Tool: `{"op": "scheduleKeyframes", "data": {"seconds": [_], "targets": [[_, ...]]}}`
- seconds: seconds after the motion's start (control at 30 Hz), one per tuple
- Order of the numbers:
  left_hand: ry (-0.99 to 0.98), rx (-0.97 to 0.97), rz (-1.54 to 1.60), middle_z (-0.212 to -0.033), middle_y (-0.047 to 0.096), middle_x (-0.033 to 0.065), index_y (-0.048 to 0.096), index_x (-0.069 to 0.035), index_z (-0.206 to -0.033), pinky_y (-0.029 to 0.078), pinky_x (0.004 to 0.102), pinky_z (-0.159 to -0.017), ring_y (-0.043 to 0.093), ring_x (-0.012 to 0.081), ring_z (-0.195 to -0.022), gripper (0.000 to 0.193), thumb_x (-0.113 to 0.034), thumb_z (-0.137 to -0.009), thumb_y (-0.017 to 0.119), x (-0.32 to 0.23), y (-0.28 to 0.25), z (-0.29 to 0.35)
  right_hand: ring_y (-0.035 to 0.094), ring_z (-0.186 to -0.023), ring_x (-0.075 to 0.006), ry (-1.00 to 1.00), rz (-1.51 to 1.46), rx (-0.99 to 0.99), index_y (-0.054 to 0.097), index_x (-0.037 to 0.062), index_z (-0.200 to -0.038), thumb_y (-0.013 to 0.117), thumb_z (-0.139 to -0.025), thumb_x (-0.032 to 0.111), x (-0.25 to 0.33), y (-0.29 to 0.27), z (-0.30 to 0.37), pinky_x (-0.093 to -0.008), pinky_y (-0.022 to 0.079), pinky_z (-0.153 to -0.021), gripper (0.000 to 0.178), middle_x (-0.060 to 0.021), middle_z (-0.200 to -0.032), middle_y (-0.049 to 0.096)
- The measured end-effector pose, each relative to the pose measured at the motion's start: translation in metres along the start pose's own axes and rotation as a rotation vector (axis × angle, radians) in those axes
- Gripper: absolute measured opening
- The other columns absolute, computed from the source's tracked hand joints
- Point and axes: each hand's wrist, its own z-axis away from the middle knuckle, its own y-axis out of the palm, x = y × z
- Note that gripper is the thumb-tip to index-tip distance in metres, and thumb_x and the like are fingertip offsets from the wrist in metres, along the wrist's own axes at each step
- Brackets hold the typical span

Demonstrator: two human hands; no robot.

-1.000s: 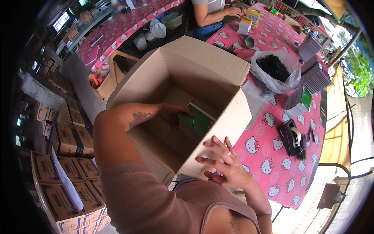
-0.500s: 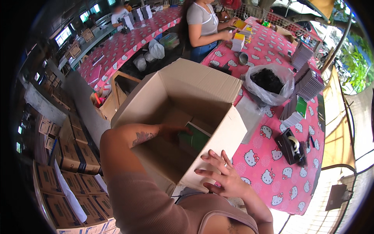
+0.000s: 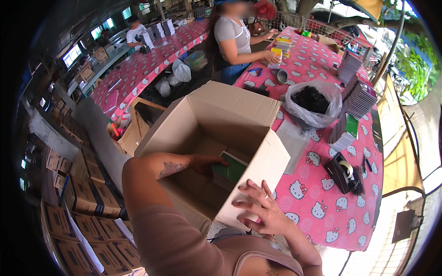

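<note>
A large open cardboard box (image 3: pixel 235 103) stands tilted in front of me at the edge of the table. My left arm reaches down inside, and my left hand (image 3: pixel 205 164) grips a small stack of green-covered notebooks (image 3: pixel 229 170) near the box's right wall. Its thumb lies over the top cover, while the other fingers are hidden. Outside, my right hand (image 3: pixel 262 204) rests on the box's near right flap (image 3: pixel 248 195) with its fingers spread.
On the pink patterned table (image 3: pixel 304 221) are a tape dispenser (image 3: pixel 340 172), stacked notebooks (image 3: pixel 359 103) and a plastic bag of black material (image 3: pixel 313 101). A co-worker (image 3: pixel 232 41) handles yellow-covered booklets (image 3: pixel 281 46) across the table. Closed cartons (image 3: pixel 87 225) are piled at lower left.
The green notebooks and my left hand have shifted slightly within the box, and the thumb now shows on the cover. My right hand stays on the flap. The co-worker's arms have moved.
</note>
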Motion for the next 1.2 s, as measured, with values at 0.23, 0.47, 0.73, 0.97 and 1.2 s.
{"op": "scheduleKeyframes", "data": {"seconds": [0.23,0.47,0.73,0.97,1.2], "targets": [[-0.286,-0.029,0.495,-0.144,0.049,0.0084,0.047,-0.011,-0.142,0.044,0.0379,-0.106,0.049,0.0205,-0.126,0.076,0.013,-0.074,0.074,-0.015,0.003,-0.001,0.028,-0.146,-0.0304,0.017,0.132,-0.033,0.048,0.0236,-0.144,0.071,-0.086,0.044,0.015,0.005,-0.002,-0.0648,0.014,-0.116,0.065,-0.0089,-0.146,0.040],[-0.009,-0.281,-0.154,-0.140,0.053,0.0080,0.054,-0.010,-0.137,0.045,0.0361,-0.105,0.052,0.0204,-0.124,0.067,0.010,-0.076,0.073,-0.019,0.011,0.062,0.030,-0.144,-0.0309,-0.002,0.253,-0.050,0.048,0.0226,-0.144,0.069,-0.087,0.042,0.031,0.005,-0.004,-0.0669,0.019,-0.113,0.064,-0.0107,-0.142,0.042],[0.714,-0.578,0.103,-0.124,0.063,0.0080,0.056,-0.002,-0.130,0.042,0.0382,-0.105,0.059,0.0186,-0.116,0.052,-0.032,-0.089,0.067,-0.060,0.080,0.191,0.036,-0.141,-0.0326,-0.049,0.302,-0.120,0.052,0.0205,-0.141,0.070,-0.086,0.040,0.027,0.003,0.001,-0.0620,0.024,-0.114,0.061,-0.0115,-0.138,0.047],[1.497,-0.797,0.362,-0.134,0.057,0.0080,0.047,-0.004,-0.138,0.039,0.0414,-0.108,0.053,0.0227,-0.125,0.058,-0.033,-0.091,0.062,-0.052,0.269,0.165,0.021,-0.146,-0.0390,-0.111,-0.611,-0.268,-0.002,0.0149,-0.157,0.068,-0.088,0.051,0.073,-0.016,0.023,-0.0566,0.017,-0.117,0.105,-0.0221,-0.158,0.014],[1.524,-0.913,0.119,-0.150,0.024,0.0187,-0.007,-0.005,-0.155,0.029,0.0444,-0.112,0.033,0.0295,-0.135,0.120,-0.027,-0.075,0.079,-0.035,0.473,-0.003,0.045,-0.132,-0.0305,0.110,-1.490,-0.641,0.024,0.0082,-0.152,0.075,-0.079,0.058,0.066,-0.049,0.162,-0.0467,0.039,-0.109,0.102,-0.0167,-0.145,0.042]]}}
